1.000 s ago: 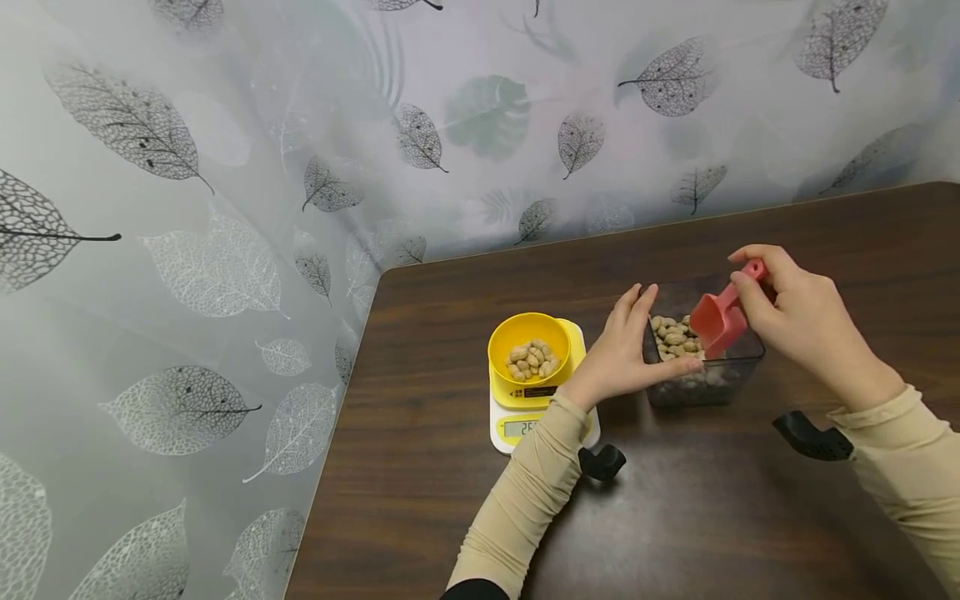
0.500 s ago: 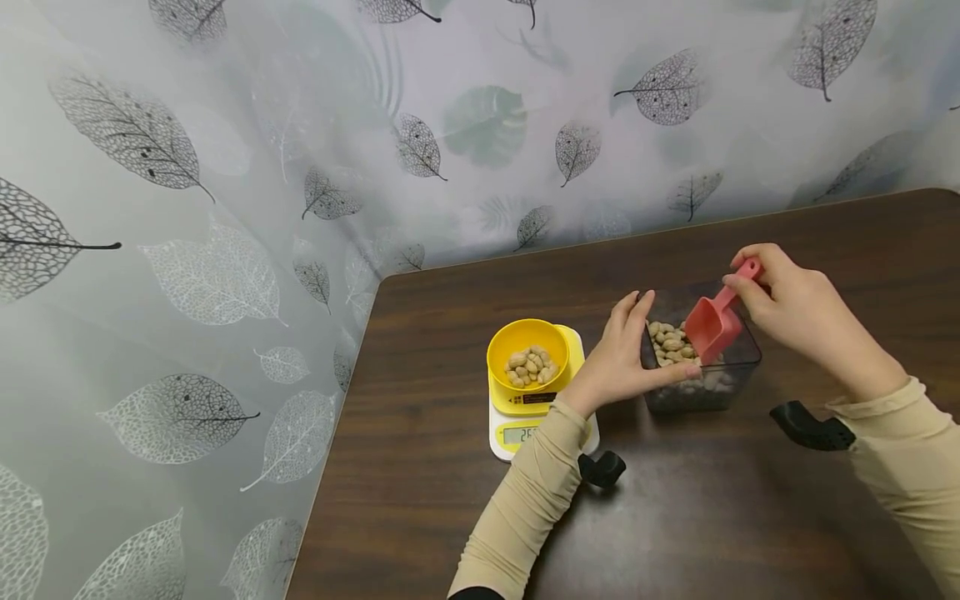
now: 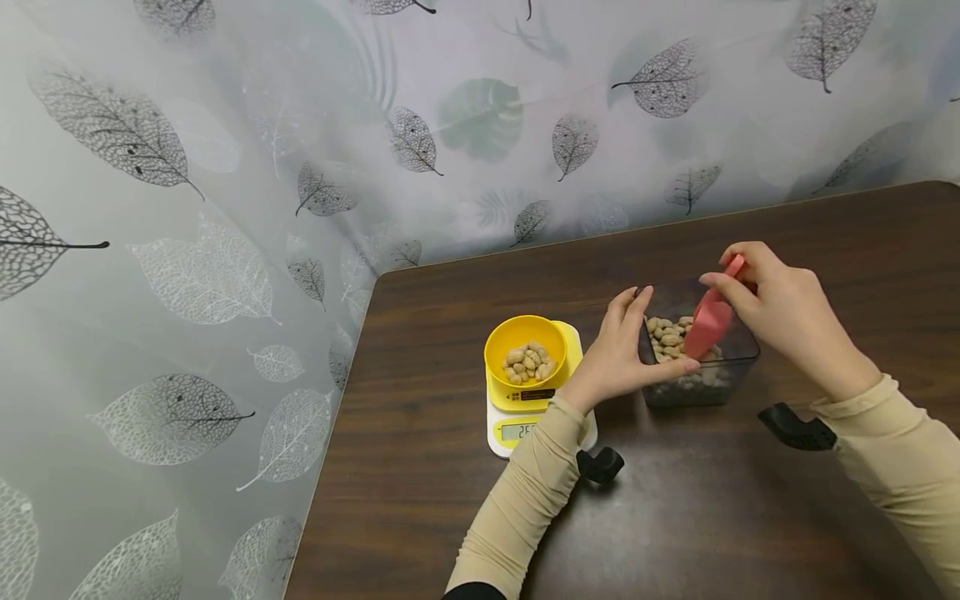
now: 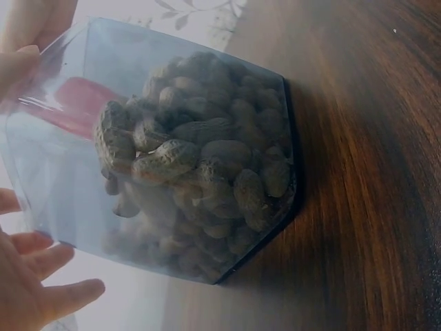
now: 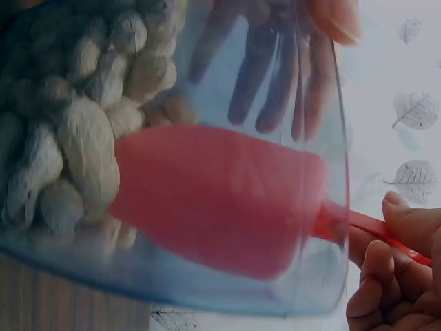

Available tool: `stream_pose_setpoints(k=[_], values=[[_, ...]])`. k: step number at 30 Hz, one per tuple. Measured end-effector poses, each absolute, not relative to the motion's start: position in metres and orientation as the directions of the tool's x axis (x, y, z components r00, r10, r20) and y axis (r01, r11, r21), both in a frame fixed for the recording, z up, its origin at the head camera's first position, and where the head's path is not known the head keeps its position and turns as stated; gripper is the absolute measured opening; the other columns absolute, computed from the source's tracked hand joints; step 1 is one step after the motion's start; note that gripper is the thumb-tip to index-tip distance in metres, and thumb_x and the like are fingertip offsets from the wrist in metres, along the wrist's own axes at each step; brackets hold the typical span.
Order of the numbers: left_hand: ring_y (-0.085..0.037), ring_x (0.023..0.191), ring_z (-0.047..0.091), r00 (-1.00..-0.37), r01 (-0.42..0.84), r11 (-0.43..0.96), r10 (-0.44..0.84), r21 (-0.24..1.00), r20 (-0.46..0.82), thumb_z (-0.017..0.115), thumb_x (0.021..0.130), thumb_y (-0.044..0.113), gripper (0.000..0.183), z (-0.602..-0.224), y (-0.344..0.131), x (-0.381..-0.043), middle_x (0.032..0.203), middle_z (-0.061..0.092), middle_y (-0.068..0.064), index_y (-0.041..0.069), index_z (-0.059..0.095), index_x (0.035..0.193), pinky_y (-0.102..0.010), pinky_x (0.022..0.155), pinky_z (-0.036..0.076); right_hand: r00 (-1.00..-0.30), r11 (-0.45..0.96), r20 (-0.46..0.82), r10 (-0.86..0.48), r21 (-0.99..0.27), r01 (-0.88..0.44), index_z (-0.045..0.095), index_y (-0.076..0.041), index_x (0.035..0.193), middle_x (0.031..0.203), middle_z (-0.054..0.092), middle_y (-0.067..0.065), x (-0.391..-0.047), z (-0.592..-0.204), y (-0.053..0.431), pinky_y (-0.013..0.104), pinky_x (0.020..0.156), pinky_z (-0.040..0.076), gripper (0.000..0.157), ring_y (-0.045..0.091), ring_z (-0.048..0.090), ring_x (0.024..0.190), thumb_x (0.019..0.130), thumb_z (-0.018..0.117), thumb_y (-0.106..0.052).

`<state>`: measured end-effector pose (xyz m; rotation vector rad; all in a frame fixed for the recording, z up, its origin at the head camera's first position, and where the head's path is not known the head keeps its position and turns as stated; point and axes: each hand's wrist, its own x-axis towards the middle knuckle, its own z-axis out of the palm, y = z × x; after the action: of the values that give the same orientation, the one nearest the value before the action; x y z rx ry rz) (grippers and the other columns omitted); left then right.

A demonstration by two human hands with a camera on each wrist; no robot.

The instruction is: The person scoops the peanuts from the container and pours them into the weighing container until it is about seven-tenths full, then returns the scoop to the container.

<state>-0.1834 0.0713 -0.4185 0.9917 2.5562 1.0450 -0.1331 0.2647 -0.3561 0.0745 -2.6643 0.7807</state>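
My right hand (image 3: pixel 780 308) pinches the handle of a pink scoop (image 3: pixel 708 327) between thumb and fingers. The scoop points down into a clear rectangular container (image 3: pixel 738 371) of unshelled peanuts (image 3: pixel 667 333). In the right wrist view, the lip of the scoop (image 5: pixel 220 193) meets the peanuts (image 5: pixel 86 141). My left hand (image 3: pixel 611 358) rests against the container's left side with straight, spread fingers, its thumb along the near rim. Through the wall in the left wrist view, peanuts (image 4: pixel 207 158) fill the lower part of the container.
Left of the container stands a yellow-and-white kitchen scale (image 3: pixel 506 417); my left sleeve covers part of its display. On it sits a yellow bowl (image 3: pixel 495 346) with several peanuts. The brown table (image 3: pixel 420 375) meets a leaf-patterned wall covering (image 3: pixel 480 117) behind.
The scoop has turned so its hollow no longer faces the head camera, and it has shifted slightly left with my right hand. My left hand stays at the container.
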Motion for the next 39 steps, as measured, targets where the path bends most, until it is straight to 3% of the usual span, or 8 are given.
stream_pose_setpoints(k=[7,13,16,22,39], values=[[-0.015,0.141,0.025,-0.750,0.510,0.515,0.659,0.689,0.062,0.068,0.077,0.053,0.098,-0.420,0.072,-0.184,0.156,0.008,0.004,0.032,0.005,0.150,-0.035,0.109,0.037,-0.933,0.848,0.359,-0.031,-0.485,-0.215,0.051,-0.004,0.113,0.078,0.065,0.012,-0.133,-0.353,0.256,0.022,0.045,0.033,0.031,0.008,0.040,0.050,0.089,0.063,-0.018],[-0.015,0.141,0.024,-0.754,0.502,0.523,0.655,0.688,0.053,0.067,0.077,0.054,0.098,-0.420,0.071,-0.183,0.156,0.008,0.005,0.033,0.005,0.150,-0.036,0.109,0.037,-0.975,0.786,0.221,0.030,-0.608,-0.113,0.055,-0.015,0.109,0.087,0.067,0.011,-0.138,-0.353,0.263,0.024,0.050,0.034,0.030,0.007,0.044,0.060,0.089,0.061,-0.037],[-0.015,0.141,0.024,-0.758,0.497,0.524,0.651,0.692,0.052,0.067,0.077,0.055,0.097,-0.420,0.071,-0.182,0.156,0.008,0.005,0.033,0.005,0.150,-0.036,0.108,0.037,-0.974,0.759,0.210,0.090,-0.647,-0.069,0.055,-0.013,0.105,0.084,0.063,0.011,-0.139,-0.363,0.268,0.024,0.050,0.035,0.032,0.006,0.045,0.061,0.090,0.058,-0.041],[-0.015,0.141,0.024,-0.758,0.489,0.530,0.652,0.692,0.036,0.066,0.077,0.055,0.097,-0.419,0.070,-0.180,0.156,0.006,0.006,0.034,0.004,0.149,-0.035,0.109,0.037,-0.963,0.768,0.253,0.093,-0.634,-0.092,0.055,-0.006,0.101,0.081,0.062,0.014,-0.132,-0.384,0.268,0.024,0.048,0.035,0.028,0.001,0.043,0.056,0.092,0.058,-0.032],[-0.014,0.141,0.024,-0.759,0.494,0.527,0.650,0.692,0.047,0.065,0.078,0.055,0.096,-0.418,0.070,-0.184,0.156,0.006,0.007,0.032,0.007,0.150,-0.036,0.109,0.036,-0.948,0.769,0.299,0.106,-0.630,-0.113,0.056,-0.002,0.101,0.082,0.063,0.018,-0.135,-0.386,0.267,0.023,0.046,0.033,0.027,-0.002,0.040,0.054,0.092,0.059,-0.027]])
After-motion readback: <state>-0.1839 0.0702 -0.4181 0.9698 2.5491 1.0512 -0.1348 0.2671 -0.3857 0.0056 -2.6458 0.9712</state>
